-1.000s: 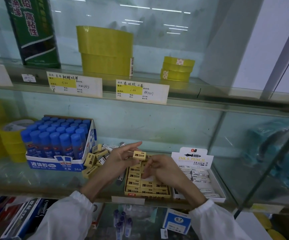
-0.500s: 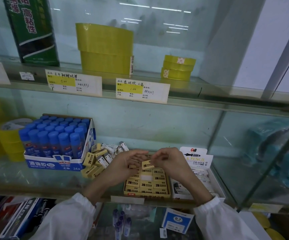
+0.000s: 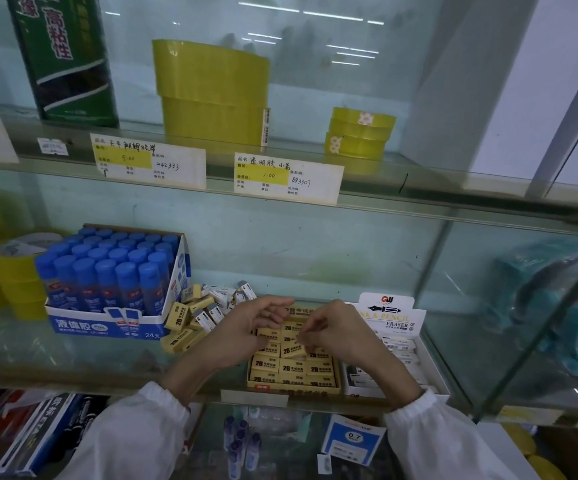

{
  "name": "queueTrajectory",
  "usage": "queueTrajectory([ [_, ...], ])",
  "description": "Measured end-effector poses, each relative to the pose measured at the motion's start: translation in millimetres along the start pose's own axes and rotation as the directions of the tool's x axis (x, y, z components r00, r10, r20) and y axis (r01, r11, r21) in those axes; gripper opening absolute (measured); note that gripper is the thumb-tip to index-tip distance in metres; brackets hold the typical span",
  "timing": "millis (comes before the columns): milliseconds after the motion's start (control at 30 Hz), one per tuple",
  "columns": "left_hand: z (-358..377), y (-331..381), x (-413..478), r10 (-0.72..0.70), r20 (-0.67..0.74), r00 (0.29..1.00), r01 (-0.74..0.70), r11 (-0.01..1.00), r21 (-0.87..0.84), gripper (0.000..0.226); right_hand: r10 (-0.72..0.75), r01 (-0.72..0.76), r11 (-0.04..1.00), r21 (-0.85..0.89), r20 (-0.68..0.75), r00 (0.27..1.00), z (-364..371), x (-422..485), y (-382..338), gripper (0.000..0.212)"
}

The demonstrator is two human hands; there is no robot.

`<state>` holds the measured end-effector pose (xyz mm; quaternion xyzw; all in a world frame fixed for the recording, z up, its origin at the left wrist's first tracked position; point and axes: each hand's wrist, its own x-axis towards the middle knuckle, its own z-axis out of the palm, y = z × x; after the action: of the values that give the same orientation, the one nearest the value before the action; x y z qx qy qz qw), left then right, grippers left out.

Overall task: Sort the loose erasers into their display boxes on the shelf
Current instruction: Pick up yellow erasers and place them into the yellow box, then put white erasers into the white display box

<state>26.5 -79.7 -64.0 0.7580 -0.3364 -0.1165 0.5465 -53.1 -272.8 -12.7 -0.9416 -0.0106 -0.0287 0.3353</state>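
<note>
Yellow display box (image 3: 292, 388): sits at the front edge of the glass shelf (image 3: 72, 355), packed with rows of yellow 2B erasers, labels up.
Tilted eraser (image 3: 292, 350): one yellow 2B eraser lies askew on top of the packed rows, mid-box, directly under the right hand's fingertips; whether they touch it cannot be told.
Right hand (image 3: 332, 332): reaches over the yellow box, fingers curled down and bunched narrowly above the tilted eraser; a firm grip on it cannot be confirmed.
Left hand (image 3: 246, 327): hovers over the box's back left corner, fingers loosely curled, thumb stretched toward the right hand; nothing visible in it.
Loose erasers (image 3: 199, 315): a jumbled heap of yellow and white-sleeved pieces lies on the shelf between the glue box and the left hand, just left of the yellow box.
White display box (image 3: 433, 372): stands touching the yellow box's right side, its upright card reading "INK & PENCIL ERASER", with white erasers filed inside.
Glue box (image 3: 107, 323): a carton of blue-capped glue bottles stands left of the heap.
Upper shelf: yellow tape rolls (image 3: 211, 95) and two handwritten price cards (image 3: 287, 176).
Sleeves (image 3: 135, 441): white, elastic-cuffed, on both arms.
</note>
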Motion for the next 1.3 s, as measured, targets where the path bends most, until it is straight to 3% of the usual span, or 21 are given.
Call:
queueTrajectory([
  [167, -1, 0, 0, -0.006, 0.007, 1.0, 0.006, 1.0, -0.012, 0.082, -0.009, 0.011, 0.995, -0.101, 0.016, 1.0, 6, 1, -3, 0.007],
  [433, 0, 0, -1, 0.006, -0.006, 1.0, -0.006, 1.0, -0.022, 0.08, 0.062, -0.062, 0.998, -0.007, 0.009, 0.998, 7, 0, 1, 0.006],
  [633, 1, 3, -2, 0.022, -0.009, 1.0, -0.022, 0.999, -0.032, 0.079, -0.021, 0.007, 0.966, -0.259, -0.052, 0.998, 22, 2, -1, 0.006],
  [733, 0, 3, -1, 0.024, -0.006, 1.0, -0.024, 0.999, -0.023, 0.079, -0.006, -0.002, 0.957, -0.289, -0.026, 1.0, 20, 6, -5, 0.01],
  [833, 0, 6, -1, 0.065, -0.027, 0.998, -0.067, 0.994, -0.089, 0.067, 0.019, -0.007, 0.971, -0.24, 0.047, 0.999, 14, 8, -7, 0.011],
  [967, -15, 14, -7, 0.107, -0.185, 0.977, -0.151, 0.958, -0.246, 0.04, 0.018, -0.009, 0.984, -0.18, 0.043, 0.999, 8, 7, -8, 0.009],
  [1033, -33, 18, -13, 0.131, -0.282, 0.95, -0.166, 0.981, -0.103, 0.044, 0.011, -0.01, 0.989, -0.147, 0.01, 1.0, 4, 9, -13, 0.012],
  [1133, -63, 26, -24, 0.192, -0.36, 0.913, -0.046, 0.925, 0.377, 0.048, 0.001, 0.0, 0.994, -0.11, 0.006, 1.0, -2, 18, -26, 0.02],
  [1233, -80, 28, -33, 0.159, -0.162, 0.974, 0.014, 0.668, 0.744, 0.042, -0.03, 0.032, 0.994, -0.106, 0.021, 0.999, -1, 37, -41, 0.027],
  [1300, -80, 23, -37, 0.06, -0.036, 0.998, -0.004, 0.574, 0.819, 0.047, -0.053, 0.057, 0.99, -0.125, 0.032, 0.998, 5, 54, -51, 0.033],
])
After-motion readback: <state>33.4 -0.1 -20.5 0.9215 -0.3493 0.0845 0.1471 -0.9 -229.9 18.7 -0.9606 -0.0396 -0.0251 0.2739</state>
